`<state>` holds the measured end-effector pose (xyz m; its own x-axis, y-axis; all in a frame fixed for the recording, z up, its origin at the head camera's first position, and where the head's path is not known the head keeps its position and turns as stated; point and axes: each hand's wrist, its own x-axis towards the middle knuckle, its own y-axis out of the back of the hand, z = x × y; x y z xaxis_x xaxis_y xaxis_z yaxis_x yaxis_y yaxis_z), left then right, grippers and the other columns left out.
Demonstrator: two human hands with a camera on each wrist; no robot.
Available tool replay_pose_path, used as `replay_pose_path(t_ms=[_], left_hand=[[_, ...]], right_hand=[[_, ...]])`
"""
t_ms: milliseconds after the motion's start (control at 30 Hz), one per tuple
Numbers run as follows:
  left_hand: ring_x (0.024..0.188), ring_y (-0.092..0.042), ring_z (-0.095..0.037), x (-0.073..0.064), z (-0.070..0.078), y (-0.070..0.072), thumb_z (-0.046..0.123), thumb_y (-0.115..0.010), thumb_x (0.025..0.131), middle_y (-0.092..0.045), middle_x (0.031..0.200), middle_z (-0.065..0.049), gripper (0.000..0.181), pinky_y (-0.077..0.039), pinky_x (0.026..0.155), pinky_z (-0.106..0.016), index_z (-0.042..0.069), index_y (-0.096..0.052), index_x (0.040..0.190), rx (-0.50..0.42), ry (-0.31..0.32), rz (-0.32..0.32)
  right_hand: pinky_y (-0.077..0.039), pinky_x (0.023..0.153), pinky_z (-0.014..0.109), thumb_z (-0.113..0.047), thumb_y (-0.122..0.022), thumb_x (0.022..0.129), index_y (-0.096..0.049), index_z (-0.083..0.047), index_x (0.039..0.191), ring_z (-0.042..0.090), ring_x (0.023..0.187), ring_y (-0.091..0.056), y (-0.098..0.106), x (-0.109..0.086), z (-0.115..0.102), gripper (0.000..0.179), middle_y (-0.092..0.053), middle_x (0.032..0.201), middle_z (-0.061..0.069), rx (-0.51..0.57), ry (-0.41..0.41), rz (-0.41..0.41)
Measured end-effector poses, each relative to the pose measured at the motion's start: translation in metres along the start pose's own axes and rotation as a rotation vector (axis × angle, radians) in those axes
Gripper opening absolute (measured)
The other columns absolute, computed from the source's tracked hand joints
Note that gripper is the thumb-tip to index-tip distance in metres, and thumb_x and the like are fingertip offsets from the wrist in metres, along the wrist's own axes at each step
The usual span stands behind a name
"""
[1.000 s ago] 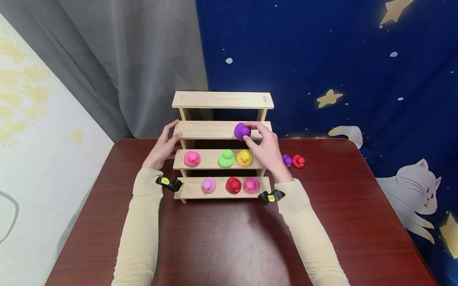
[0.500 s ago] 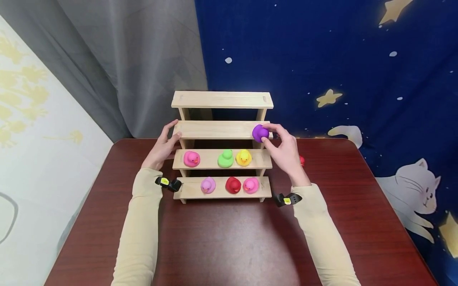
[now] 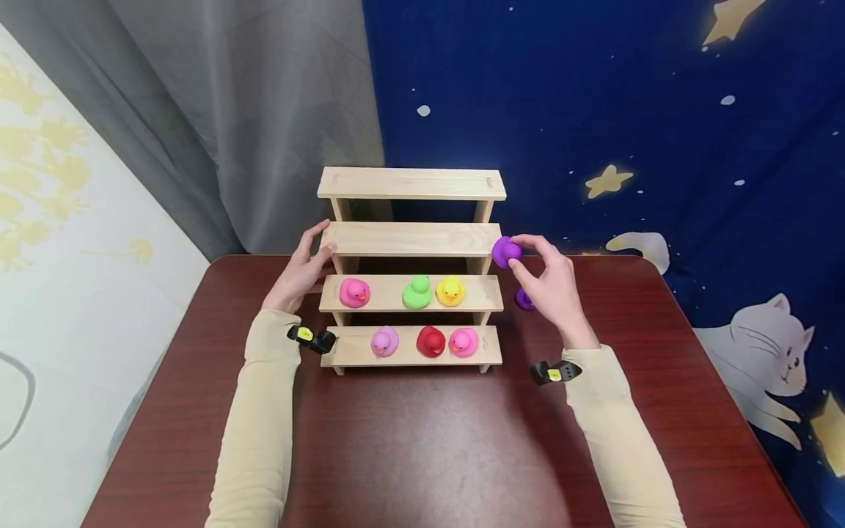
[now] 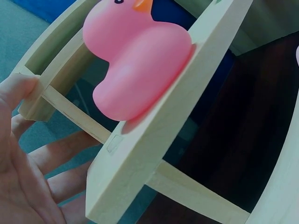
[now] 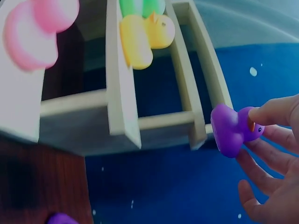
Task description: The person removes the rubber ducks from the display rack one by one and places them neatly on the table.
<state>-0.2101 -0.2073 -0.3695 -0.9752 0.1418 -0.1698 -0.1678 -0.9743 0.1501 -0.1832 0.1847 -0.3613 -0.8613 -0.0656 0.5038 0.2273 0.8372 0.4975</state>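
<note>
Just off the right end of the tiered wooden shelf point(image 3: 409, 238), my right hand point(image 3: 553, 290) pinches a purple rubber duck point(image 3: 507, 251) between thumb and fingers. In the right wrist view the duck point(image 5: 230, 130) has its bill toward my thumb. My left hand point(image 3: 300, 275) grips the left end of the shelf's second board from the top, thumb at the front edge. A pink duck point(image 4: 135, 65) sits on the board below, close to that hand. Green point(image 3: 417, 293) and yellow point(image 3: 451, 291) ducks share its board.
The lowest board carries a lilac duck point(image 3: 384, 342), a red duck point(image 3: 431, 342) and a pink duck point(image 3: 464, 342). Another purple duck point(image 3: 524, 299) lies on the dark red table point(image 3: 422, 447), partly behind my right hand. Curtains point(image 3: 495, 88) hang behind the table.
My right hand has carried the purple duck rightward, from over the second board to beyond its right end. My left hand stays on the shelf.
</note>
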Motion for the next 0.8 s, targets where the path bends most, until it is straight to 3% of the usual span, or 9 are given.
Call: replay_pose_path(t_ms=[367, 800], left_hand=[[0.127, -0.041, -0.046, -0.002, 0.001, -0.001, 0.026, -0.044, 0.104, -0.029, 0.147, -0.030, 0.062, -0.039, 0.095, -0.061, 0.026, -0.010, 0.156, 0.003, -0.004, 0.001], [0.129, -0.037, -0.047, 0.000, -0.001, -0.001, 0.025, -0.045, 0.103, -0.030, 0.147, -0.031, 0.062, -0.037, 0.095, -0.062, 0.026, -0.011, 0.155, -0.006, -0.007, 0.002]], right_hand=[[-0.039, 0.096, 0.048, 0.001, -0.070, 0.086, -0.064, 0.000, 0.116, 0.034, 0.108, -0.058, 0.026, -0.006, 0.027, 0.031, -0.066, 0.112, 0.018, -0.069, -0.011, 0.005], [-0.042, 0.090, 0.054, 0.003, -0.067, 0.086, -0.062, 0.000, 0.117, 0.039, 0.108, -0.057, 0.052, -0.017, 0.048, 0.031, -0.064, 0.114, 0.022, -0.192, -0.021, -0.037]])
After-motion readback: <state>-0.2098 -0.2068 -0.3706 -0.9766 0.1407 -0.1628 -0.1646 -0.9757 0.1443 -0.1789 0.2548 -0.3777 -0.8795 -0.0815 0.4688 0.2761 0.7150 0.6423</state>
